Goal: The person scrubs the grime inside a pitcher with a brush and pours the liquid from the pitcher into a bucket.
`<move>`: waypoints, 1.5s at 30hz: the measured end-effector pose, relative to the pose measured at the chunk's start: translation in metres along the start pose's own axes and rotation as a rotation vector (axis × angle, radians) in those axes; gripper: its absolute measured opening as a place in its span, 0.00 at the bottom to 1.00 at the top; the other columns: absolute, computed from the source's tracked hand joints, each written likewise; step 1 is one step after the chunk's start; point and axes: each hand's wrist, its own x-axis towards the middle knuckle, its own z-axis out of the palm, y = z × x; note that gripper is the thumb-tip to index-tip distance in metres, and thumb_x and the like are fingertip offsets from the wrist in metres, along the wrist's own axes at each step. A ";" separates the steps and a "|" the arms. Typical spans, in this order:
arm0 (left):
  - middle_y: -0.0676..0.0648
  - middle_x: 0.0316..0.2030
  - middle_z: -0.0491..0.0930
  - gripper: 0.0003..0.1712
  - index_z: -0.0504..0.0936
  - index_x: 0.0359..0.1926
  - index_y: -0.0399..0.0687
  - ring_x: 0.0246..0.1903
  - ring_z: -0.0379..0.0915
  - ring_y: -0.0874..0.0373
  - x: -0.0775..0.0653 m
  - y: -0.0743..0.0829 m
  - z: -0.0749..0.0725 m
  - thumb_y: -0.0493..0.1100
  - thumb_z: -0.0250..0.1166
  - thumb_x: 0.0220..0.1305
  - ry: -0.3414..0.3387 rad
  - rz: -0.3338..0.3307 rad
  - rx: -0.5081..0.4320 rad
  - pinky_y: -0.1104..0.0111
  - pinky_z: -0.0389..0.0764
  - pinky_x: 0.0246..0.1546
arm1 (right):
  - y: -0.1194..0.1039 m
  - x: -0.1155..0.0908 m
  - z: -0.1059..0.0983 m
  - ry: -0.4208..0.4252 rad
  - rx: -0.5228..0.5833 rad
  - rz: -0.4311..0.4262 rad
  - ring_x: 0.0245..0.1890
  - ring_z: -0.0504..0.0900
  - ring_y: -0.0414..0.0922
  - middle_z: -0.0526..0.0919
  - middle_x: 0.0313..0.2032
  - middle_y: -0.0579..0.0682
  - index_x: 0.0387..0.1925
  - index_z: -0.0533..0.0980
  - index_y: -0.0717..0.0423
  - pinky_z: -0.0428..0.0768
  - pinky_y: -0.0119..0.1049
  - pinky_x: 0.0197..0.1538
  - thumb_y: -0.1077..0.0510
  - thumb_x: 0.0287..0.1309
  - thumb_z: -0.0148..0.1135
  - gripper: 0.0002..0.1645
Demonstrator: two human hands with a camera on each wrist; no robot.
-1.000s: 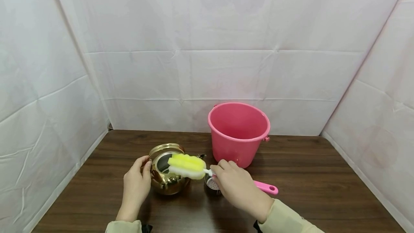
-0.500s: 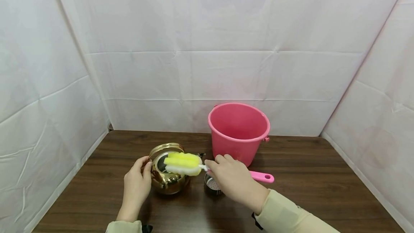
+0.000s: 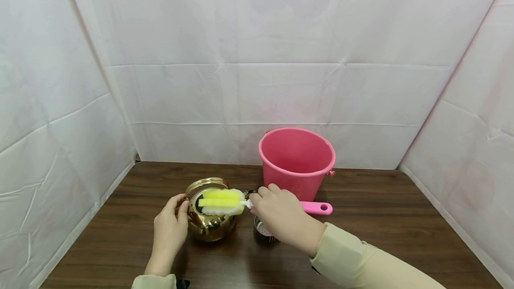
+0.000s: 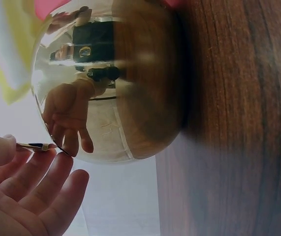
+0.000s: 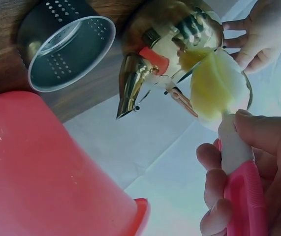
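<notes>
L. hand (image 3: 170, 229): thumb and fingers pinching the thin gold carrying handle (image 3: 205, 183) at its left end; remaining fingers loosely extended beside the pot. R. hand (image 3: 286, 217): fingers clamped around the long pink-and-white plastic grip (image 5: 246, 196) of a sponge brush w/ a fluffy yellow-and-white head (image 3: 221, 202).

Round, polished gold metal teapot (image 3: 210, 228): stands on dark brown wood-grain desk (image 3: 381, 226), left of ctr., mouth up, spout (image 5: 129, 88) toward the right. Pot's side mirrors a hand (L. wrist view). Brush head lies across pot mouth, approx. level, grip end pointing right; can't tell if any of the head is inside.

Round, perforated steel strainer cup (image 3: 263, 236): on desk betw. pot and R. hand, partly hidden by the latter, mouth up. Tapered pink plastic bucket (image 3: 290, 185): upright, right-rear of pot, near back edge of desk; brush grip passes in front of it in head view.

Surrounds: creased white cloth walls (image 3: 241, 92), rear and both sides. Sleeves (image 3: 337, 258) pale beige.
</notes>
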 end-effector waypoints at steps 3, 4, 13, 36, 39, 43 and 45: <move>0.33 0.46 0.81 0.16 0.76 0.53 0.34 0.45 0.78 0.38 0.000 0.000 0.000 0.39 0.54 0.70 -0.011 -0.012 -0.001 0.48 0.78 0.42 | -0.002 0.003 -0.001 -0.010 -0.024 -0.003 0.24 0.69 0.43 0.76 0.25 0.44 0.33 0.79 0.50 0.69 0.30 0.22 0.48 0.56 0.66 0.11; 0.33 0.46 0.81 0.16 0.76 0.53 0.34 0.45 0.78 0.39 0.000 -0.001 -0.001 0.39 0.53 0.70 -0.014 -0.016 -0.002 0.48 0.78 0.42 | -0.003 0.004 -0.002 -0.017 -0.031 -0.005 0.24 0.69 0.43 0.76 0.25 0.44 0.33 0.79 0.50 0.69 0.30 0.22 0.48 0.56 0.66 0.11; 0.33 0.46 0.81 0.16 0.76 0.53 0.34 0.45 0.78 0.38 0.000 -0.001 -0.003 0.39 0.53 0.70 -0.001 -0.016 0.006 0.48 0.77 0.43 | -0.012 0.017 -0.013 -0.060 -0.147 -0.065 0.25 0.69 0.44 0.76 0.26 0.45 0.35 0.79 0.50 0.69 0.31 0.22 0.54 0.46 0.71 0.12; 0.33 0.45 0.82 0.15 0.76 0.52 0.35 0.44 0.79 0.39 -0.001 0.000 -0.005 0.39 0.55 0.69 0.008 -0.012 0.007 0.48 0.77 0.43 | -0.033 0.051 -0.031 -0.170 -0.222 -0.091 0.26 0.71 0.44 0.77 0.25 0.45 0.28 0.84 0.43 0.71 0.34 0.26 0.49 0.52 0.68 0.04; 0.33 0.45 0.81 0.15 0.76 0.52 0.35 0.44 0.79 0.38 -0.001 0.000 -0.005 0.39 0.54 0.69 0.005 -0.014 0.008 0.48 0.78 0.42 | -0.035 0.053 -0.031 -0.176 -0.241 -0.100 0.26 0.70 0.44 0.76 0.24 0.45 0.27 0.83 0.43 0.71 0.34 0.25 0.52 0.54 0.66 0.03; 0.33 0.45 0.81 0.16 0.76 0.53 0.34 0.44 0.78 0.38 -0.002 0.001 -0.006 0.39 0.54 0.70 -0.005 -0.017 0.009 0.48 0.78 0.42 | -0.038 0.056 -0.030 -0.171 -0.278 -0.112 0.25 0.70 0.43 0.76 0.24 0.44 0.26 0.83 0.42 0.71 0.34 0.25 0.56 0.54 0.64 0.05; 0.33 0.45 0.81 0.16 0.76 0.52 0.34 0.44 0.78 0.38 -0.002 0.001 -0.006 0.39 0.54 0.70 -0.005 -0.020 0.010 0.48 0.78 0.42 | -0.039 0.057 -0.029 -0.178 -0.288 -0.115 0.25 0.71 0.43 0.77 0.24 0.44 0.27 0.82 0.41 0.71 0.34 0.25 0.56 0.54 0.64 0.05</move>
